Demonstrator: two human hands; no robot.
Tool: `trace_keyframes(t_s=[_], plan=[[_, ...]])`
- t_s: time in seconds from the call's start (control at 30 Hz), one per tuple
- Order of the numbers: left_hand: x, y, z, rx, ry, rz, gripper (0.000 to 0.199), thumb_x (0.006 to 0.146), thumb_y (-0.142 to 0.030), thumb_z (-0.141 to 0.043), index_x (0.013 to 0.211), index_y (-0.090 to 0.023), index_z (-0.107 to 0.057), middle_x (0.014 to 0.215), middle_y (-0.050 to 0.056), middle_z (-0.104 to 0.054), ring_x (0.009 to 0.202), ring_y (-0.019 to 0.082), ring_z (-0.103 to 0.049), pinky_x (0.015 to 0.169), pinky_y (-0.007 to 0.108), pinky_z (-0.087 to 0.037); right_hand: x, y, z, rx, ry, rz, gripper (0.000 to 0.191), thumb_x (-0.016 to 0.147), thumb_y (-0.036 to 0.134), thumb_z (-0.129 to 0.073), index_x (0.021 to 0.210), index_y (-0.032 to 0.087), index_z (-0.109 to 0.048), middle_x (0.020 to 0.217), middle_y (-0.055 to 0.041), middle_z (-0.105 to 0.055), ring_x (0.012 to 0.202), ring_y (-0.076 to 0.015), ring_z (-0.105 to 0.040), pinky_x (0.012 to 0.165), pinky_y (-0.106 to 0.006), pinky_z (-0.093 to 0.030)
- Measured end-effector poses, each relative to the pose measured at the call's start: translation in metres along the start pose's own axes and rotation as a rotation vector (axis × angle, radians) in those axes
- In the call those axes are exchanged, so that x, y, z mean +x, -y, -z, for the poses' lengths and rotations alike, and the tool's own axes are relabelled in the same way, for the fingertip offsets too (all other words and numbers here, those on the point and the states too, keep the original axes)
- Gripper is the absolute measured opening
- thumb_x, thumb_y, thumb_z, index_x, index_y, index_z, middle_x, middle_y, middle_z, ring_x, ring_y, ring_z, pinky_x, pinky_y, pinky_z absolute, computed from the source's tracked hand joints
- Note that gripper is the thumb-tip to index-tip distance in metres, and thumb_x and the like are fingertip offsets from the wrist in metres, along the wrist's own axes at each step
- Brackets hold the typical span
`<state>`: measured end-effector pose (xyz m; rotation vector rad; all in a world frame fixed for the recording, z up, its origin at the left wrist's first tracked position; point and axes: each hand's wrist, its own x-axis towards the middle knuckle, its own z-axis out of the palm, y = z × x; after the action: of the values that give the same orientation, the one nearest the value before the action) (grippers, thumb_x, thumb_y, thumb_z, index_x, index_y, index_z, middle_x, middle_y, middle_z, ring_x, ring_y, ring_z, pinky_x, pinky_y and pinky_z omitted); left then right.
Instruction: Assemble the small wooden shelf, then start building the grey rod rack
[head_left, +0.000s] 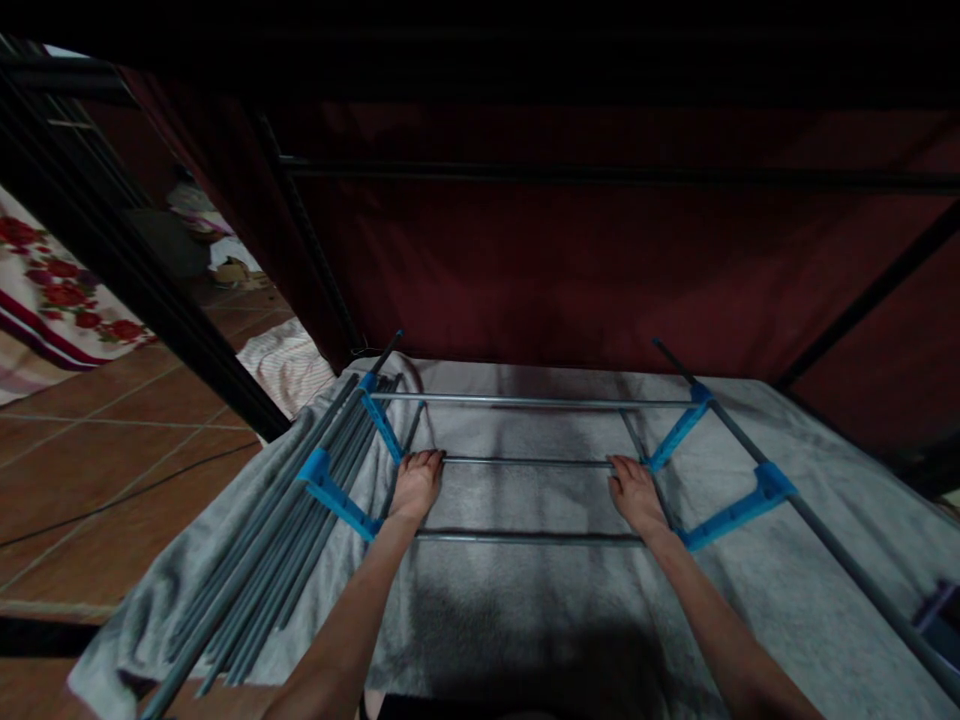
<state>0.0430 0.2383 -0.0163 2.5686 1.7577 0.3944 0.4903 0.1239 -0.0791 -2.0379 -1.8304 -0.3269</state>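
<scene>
My left hand [417,486] is closed around the left end of a thin grey crossbar [525,462], close to a blue plastic connector [384,428]. At the bar's other end, my right hand [636,492] is closed on it beside another blue connector [675,437]. The bar is part of a rack frame of grey tubes. One crossbar [540,401] runs behind my hands and a lower one [532,539] passes nearer to me. Front connectors, left [337,496] and right [742,508], join the side tubes. My fingertips are partly hidden behind the bar.
Several loose grey tubes [300,540] lie on the grey cloth [510,610] at the left. A dark red fabric panel [510,280] with black bars rises behind. Left are a tiled floor [180,450], a cable [150,487] and a floral cloth [67,290].
</scene>
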Motion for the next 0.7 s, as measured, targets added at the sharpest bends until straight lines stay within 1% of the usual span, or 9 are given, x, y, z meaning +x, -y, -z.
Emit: trace_keyframes(t_s=[0.07, 0.17, 0.3, 0.4, 0.47, 0.6, 0.7], plan=[[0.000, -0.008, 0.000, 0.004, 0.000, -0.037, 0.037, 0.096, -0.026, -0.036, 0.127, -0.022, -0.056, 0.125, 0.009, -0.061, 0.114, 0.020, -0.054, 0.109, 0.040, -0.030, -0.002, 0.007, 0.001, 0.018, 0.007, 0.022, 0.047, 0.088, 0.022, -0.037, 0.133, 0.015, -0.047, 0.129, -0.0133, -0.056, 0.124, -0.0249, -0.047, 0.106, -0.044, -0.035], [0.001, -0.019, 0.000, 0.004, 0.009, -0.084, 0.037, 0.096, -0.023, -0.036, 0.128, -0.022, -0.056, 0.125, 0.009, -0.061, 0.114, 0.020, -0.053, 0.107, 0.038, -0.033, -0.005, 0.020, 0.003, 0.047, 0.015, 0.033, 0.050, 0.088, 0.019, -0.036, 0.137, 0.016, -0.044, 0.133, -0.0123, -0.053, 0.127, -0.0243, -0.044, 0.107, -0.045, -0.034], [0.005, -0.029, 0.003, 0.030, 0.059, -0.088, 0.038, 0.093, -0.018, -0.039, 0.126, -0.023, -0.057, 0.123, 0.009, -0.062, 0.111, 0.020, -0.055, 0.099, 0.037, -0.039, -0.007, 0.035, 0.002, 0.083, 0.038, 0.062, 0.053, 0.088, 0.018, -0.035, 0.140, 0.018, -0.042, 0.138, -0.0102, -0.050, 0.131, -0.0220, -0.041, 0.109, -0.041, -0.034], [0.008, -0.032, 0.005, 0.053, 0.074, -0.077, 0.038, 0.093, -0.017, -0.039, 0.126, -0.023, -0.057, 0.120, 0.010, -0.063, 0.108, 0.021, -0.057, 0.096, 0.036, -0.040, -0.007, 0.042, 0.000, 0.081, 0.041, 0.063, 0.054, 0.087, 0.016, -0.036, 0.141, 0.017, -0.041, 0.140, -0.0098, -0.048, 0.132, -0.0209, -0.041, 0.109, -0.038, -0.036], [0.011, -0.033, 0.007, 0.059, 0.095, -0.061, 0.037, 0.093, -0.018, -0.040, 0.125, -0.024, -0.058, 0.120, 0.009, -0.063, 0.109, 0.021, -0.057, 0.095, 0.036, -0.041, -0.007, 0.045, -0.002, 0.084, 0.029, 0.048, 0.054, 0.087, 0.016, -0.036, 0.142, 0.017, -0.040, 0.141, -0.0103, -0.047, 0.132, -0.0210, -0.041, 0.109, -0.037, -0.037], [0.015, -0.034, 0.012, 0.062, 0.168, -0.046, 0.036, 0.095, -0.021, -0.037, 0.123, -0.024, -0.059, 0.124, 0.007, -0.062, 0.111, 0.022, -0.057, 0.094, 0.036, -0.041, -0.008, 0.046, -0.003, 0.121, 0.015, 0.034, 0.055, 0.087, 0.016, -0.035, 0.143, 0.019, -0.038, 0.140, -0.0104, -0.048, 0.131, -0.0218, -0.043, 0.109, -0.039, -0.037], [0.021, -0.033, 0.017, 0.056, 0.234, -0.051, 0.035, 0.094, -0.021, -0.037, 0.121, -0.024, -0.060, 0.123, 0.008, -0.063, 0.109, 0.021, -0.059, 0.091, 0.033, -0.043, -0.008, 0.045, -0.003, 0.135, 0.001, 0.042, 0.056, 0.087, 0.015, -0.035, 0.142, 0.018, -0.038, 0.140, -0.0115, -0.048, 0.131, -0.0225, -0.042, 0.109, -0.040, -0.037]])
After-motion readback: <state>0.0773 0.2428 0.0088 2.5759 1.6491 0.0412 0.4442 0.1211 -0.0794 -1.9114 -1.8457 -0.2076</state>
